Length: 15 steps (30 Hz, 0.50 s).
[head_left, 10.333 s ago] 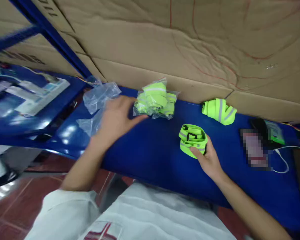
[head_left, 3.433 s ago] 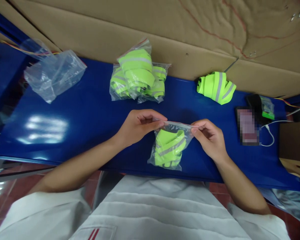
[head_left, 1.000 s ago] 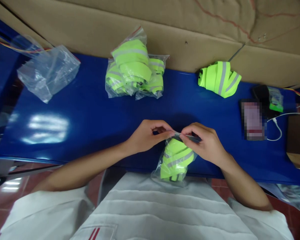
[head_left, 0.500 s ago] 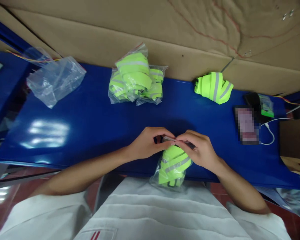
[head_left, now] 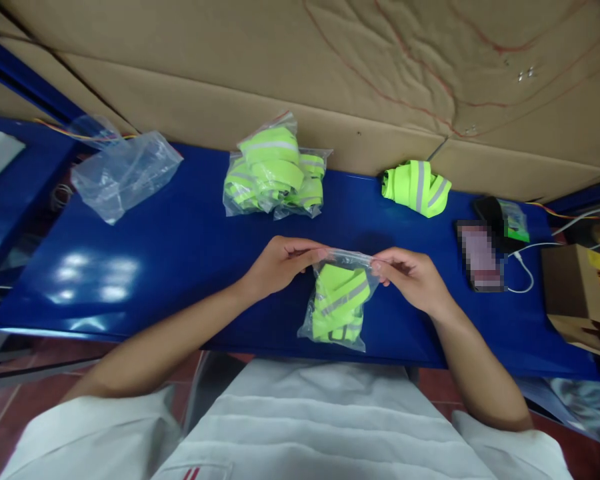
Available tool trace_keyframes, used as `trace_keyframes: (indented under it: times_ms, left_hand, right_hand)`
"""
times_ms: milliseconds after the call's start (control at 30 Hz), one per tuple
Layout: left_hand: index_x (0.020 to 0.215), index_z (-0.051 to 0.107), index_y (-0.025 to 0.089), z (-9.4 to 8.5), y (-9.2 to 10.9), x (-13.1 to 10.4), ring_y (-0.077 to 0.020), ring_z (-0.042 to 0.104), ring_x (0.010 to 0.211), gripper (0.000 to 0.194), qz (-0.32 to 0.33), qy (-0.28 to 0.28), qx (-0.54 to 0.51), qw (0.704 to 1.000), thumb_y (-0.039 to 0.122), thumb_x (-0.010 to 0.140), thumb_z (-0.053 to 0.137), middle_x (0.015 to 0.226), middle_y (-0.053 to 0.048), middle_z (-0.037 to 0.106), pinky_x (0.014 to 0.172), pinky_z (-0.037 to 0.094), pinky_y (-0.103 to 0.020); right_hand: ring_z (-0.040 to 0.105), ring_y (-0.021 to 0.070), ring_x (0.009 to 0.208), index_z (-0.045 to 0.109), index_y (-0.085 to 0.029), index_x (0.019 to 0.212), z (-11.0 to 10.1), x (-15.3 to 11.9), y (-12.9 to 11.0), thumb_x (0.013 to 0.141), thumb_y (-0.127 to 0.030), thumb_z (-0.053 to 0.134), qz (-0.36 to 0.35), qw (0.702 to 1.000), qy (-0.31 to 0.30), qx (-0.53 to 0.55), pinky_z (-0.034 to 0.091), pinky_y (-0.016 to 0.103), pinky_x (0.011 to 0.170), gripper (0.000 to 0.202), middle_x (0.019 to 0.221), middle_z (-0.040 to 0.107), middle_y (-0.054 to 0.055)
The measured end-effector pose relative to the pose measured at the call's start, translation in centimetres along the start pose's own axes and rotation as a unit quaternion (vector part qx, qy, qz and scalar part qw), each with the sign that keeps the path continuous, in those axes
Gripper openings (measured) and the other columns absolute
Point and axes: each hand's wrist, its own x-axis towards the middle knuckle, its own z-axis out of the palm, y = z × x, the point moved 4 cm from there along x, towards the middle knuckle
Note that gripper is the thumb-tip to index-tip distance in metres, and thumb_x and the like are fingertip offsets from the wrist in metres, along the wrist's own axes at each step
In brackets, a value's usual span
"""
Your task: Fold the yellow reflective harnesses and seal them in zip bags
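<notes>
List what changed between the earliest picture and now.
The green strap roll, then loose in the right hand, is now inside a clear bag. The left hand moved right from the spare bags; both hands now pinch the bag's top edge. The bagged rolls and other roll stayed put.

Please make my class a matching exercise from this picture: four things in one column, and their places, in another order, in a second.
Things
1. Held bag
2. Unbagged roll
3. Empty plastic
4. Phone

Places
A. Towards the left end of the blue table
B. Just left of the box
C. Between the left hand and right hand
D. Near the cardboard, right of the full bags

Pairs: 1-C, 2-D, 3-A, 4-B
</notes>
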Motion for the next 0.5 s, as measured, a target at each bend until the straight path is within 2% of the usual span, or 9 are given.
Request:
trace_keyframes:
  times_ms: [100,167,233,300,400,500]
  left_hand:
    - [0.109,0.085,0.02,-0.2,-0.4,0.5,-0.0118,0.064,0.07,0.036,-0.004,-0.035,-0.004,0.999,0.049,0.093,0.071,0.094,-0.004,0.082,0.06,0.05,-0.019]
    - [0.108,0.085,0.02,-0.3,-0.4,0.6,-0.0126,0.066,0.072,0.036,0.003,-0.037,0.0,0.999,0.049,0.093,0.071,0.094,-0.005,0.082,0.061,0.051,-0.019]
    - [0.106,0.085,0.019,-0.3,-0.3,0.6,-0.0131,0.066,0.073,0.035,0.005,-0.023,-0.007,1.0,0.049,0.093,0.071,0.093,-0.006,0.082,0.06,0.051,-0.019]
    - [0.103,0.086,0.019,-0.2,-0.2,0.6,-0.0128,0.065,0.072,0.036,0.002,-0.006,-0.033,0.999,0.05,0.091,0.074,0.095,-0.006,0.082,0.059,0.051,-0.019]
    - [0.101,0.085,0.017,-0.2,-0.2,0.6,-0.0122,0.064,0.069,0.038,-0.006,0.014,-0.087,0.996,0.052,0.087,0.077,0.097,-0.008,0.082,0.058,0.052,-0.021]
    - [0.101,0.084,0.016,-0.1,-0.2,0.6,-0.0121,0.063,0.07,0.04,-0.001,0.021,-0.12,0.993,0.053,0.086,0.079,0.094,-0.008,0.081,0.058,0.052,-0.021]
  right_hand:
    - [0.064,0.0114,0.058,0.078,-0.017,0.088,-0.1,0.3,0.5,0.088,-0.05,0.079,0.035,0.998,0.002,0.056,0.056,0.023,0.056,0.033,0.072,0.073,0.002]
    - [0.063,0.011,0.056,0.079,-0.017,0.087,-0.1,0.4,0.5,0.086,-0.051,0.081,0.039,0.997,0.022,0.063,0.056,0.023,0.055,0.034,0.071,0.073,0.002]
    - [0.064,0.0112,0.058,0.078,-0.017,0.095,0.0,0.5,0.5,0.086,-0.051,0.081,0.037,0.996,0.036,0.078,0.057,0.024,0.056,0.035,0.072,0.073,0.002]
    - [0.067,0.0123,0.065,0.075,-0.018,0.113,0.2,0.6,0.6,0.089,-0.052,0.078,0.032,0.994,0.031,0.101,0.06,0.024,0.06,0.041,0.08,0.075,0.002]
    - [0.072,0.0143,0.08,0.062,-0.02,0.137,0.9,0.6,1.1,0.09,-0.058,0.076,0.039,0.99,-0.037,0.131,0.063,0.027,0.067,0.061,0.104,0.077,0.006]
    - [0.073,0.0179,0.092,0.059,-0.02,0.139,1.9,0.3,1.5,0.084,-0.059,0.081,0.06,0.981,-0.121,0.136,0.063,0.03,0.076,0.071,0.118,0.075,0.009]
